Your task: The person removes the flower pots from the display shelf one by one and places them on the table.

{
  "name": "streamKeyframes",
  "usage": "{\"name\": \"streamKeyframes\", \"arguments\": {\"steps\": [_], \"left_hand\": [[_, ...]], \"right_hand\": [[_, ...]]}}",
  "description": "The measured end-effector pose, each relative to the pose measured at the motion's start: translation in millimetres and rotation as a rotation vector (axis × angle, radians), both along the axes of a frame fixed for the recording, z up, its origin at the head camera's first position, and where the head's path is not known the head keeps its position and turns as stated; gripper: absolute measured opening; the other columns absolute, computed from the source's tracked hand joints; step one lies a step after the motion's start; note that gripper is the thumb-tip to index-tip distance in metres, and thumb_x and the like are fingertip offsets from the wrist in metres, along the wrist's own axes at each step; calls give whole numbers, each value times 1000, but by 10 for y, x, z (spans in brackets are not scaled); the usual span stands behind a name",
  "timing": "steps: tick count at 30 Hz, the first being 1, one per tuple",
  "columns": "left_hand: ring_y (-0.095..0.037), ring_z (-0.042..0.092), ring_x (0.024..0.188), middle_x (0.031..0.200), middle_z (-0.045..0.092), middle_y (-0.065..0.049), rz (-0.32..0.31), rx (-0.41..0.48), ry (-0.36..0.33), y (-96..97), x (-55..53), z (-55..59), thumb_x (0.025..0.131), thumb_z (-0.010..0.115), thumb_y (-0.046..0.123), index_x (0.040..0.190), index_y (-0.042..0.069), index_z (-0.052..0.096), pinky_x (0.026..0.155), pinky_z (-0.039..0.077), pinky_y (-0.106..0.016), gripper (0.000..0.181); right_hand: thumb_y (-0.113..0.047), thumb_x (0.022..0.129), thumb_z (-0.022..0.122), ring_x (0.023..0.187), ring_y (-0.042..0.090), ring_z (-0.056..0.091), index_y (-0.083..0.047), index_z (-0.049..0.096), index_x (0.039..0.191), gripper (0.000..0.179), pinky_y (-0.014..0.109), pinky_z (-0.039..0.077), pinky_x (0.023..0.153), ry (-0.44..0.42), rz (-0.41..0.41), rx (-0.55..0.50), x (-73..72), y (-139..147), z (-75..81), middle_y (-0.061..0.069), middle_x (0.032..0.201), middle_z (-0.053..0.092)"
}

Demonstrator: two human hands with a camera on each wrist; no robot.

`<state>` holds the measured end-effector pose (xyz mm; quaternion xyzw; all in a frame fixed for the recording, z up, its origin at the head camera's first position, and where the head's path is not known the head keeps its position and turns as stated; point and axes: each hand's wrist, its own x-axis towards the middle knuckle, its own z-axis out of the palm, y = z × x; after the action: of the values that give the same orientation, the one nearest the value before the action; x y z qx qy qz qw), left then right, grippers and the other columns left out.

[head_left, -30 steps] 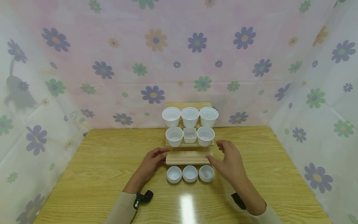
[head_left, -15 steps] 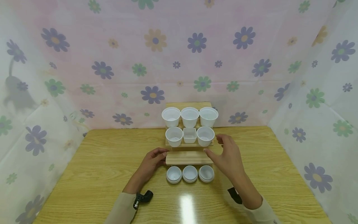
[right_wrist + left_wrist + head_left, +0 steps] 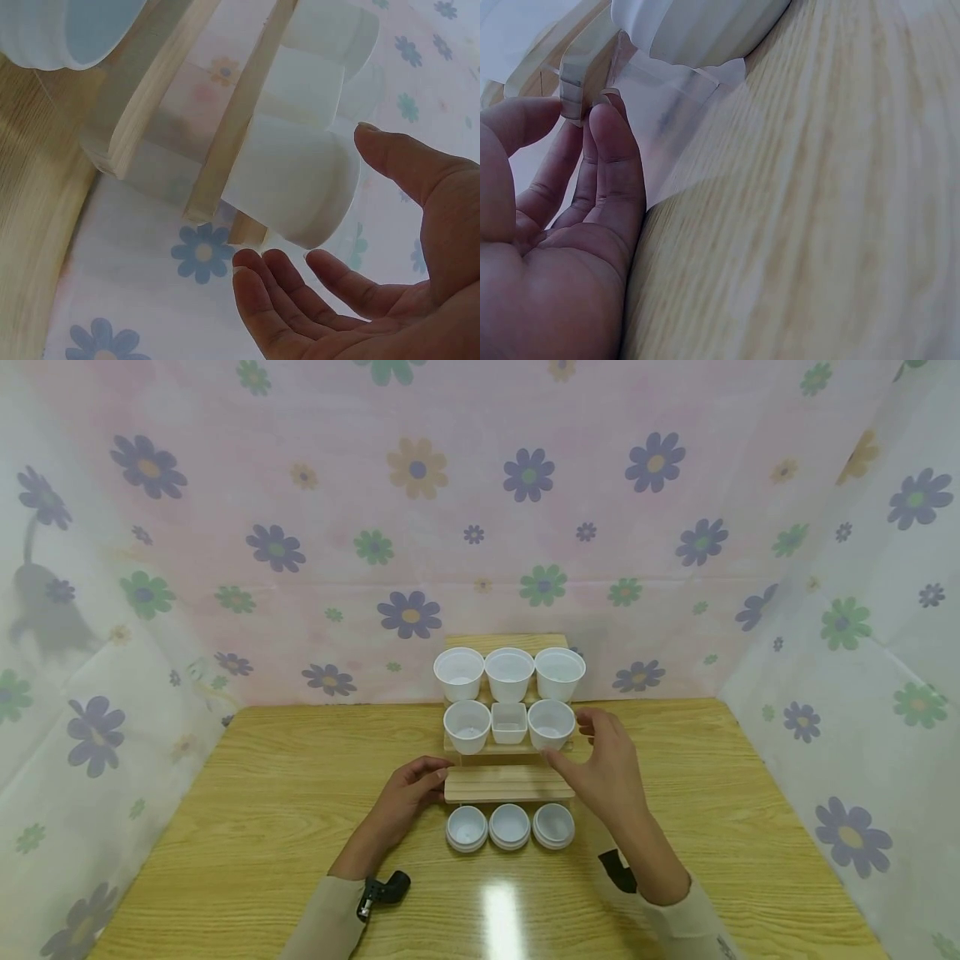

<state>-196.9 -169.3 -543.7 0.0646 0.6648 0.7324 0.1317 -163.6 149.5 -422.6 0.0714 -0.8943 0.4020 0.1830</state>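
Note:
A tiered stand has a wooden lower board, its left end pinched between thumb and fingers of my left hand. In the left wrist view that board end sits between the fingertips. My right hand is spread around the right white cup on the middle board. In the right wrist view, the thumb is beside the rim of this cup and the fingers lie below it, apart from its wall; whether the thumb touches cannot be told. Beside it stand a square white cup and another round cup.
Three larger white cups, the middle one among them, line the upper board. Three small white jars, including the centre one, stand in front of the stand on the wooden table. A flowered cloth hangs close behind.
My right hand has moved up and left, from beside the lower board to the right cup of the middle row. The left hand stays on the board end.

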Motion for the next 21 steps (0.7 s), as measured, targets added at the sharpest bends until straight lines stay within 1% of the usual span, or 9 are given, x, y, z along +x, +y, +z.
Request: {"name": "streamKeyframes", "arguments": {"steps": [5, 11, 16, 21], "left_hand": [[-23, 71, 101, 119, 71, -10, -6, -1, 5, -8, 1, -4, 109, 63, 22, 135, -5, 62, 86, 60, -33, 37], [-23, 70, 101, 119, 71, -11, -9, -1, 4, -4, 0, -2, 109, 63, 22, 135, -5, 62, 87, 60, -34, 38], [-24, 70, 103, 119, 71, -13, -15, -1, 4, -7, -3, -4, 109, 62, 22, 135, -6, 61, 87, 60, -35, 38], [-24, 70, 102, 119, 71, -13, -12, 1, 5, -11, -9, -17, 109, 62, 22, 134, -6, 62, 87, 60, -34, 37]], "right_hand": [[-24, 79, 97, 113, 37, 63, 4, 61, 130, 68, 51, 55, 95, 12, 3, -21, -52, -21, -11, 19, 124, 64], [-24, 78, 98, 112, 37, 63, 4, 61, 129, 69, 54, 54, 97, 67, 16, -41, -108, -27, -74, 19, 123, 65], [-25, 77, 99, 109, 36, 64, 4, 62, 129, 70, 55, 56, 96, 107, 19, -48, -145, -24, -114, 18, 123, 66], [-24, 77, 99, 108, 35, 65, 3, 63, 128, 67, 54, 57, 96, 113, 24, -63, -175, -27, -139, 18, 121, 67]]}}
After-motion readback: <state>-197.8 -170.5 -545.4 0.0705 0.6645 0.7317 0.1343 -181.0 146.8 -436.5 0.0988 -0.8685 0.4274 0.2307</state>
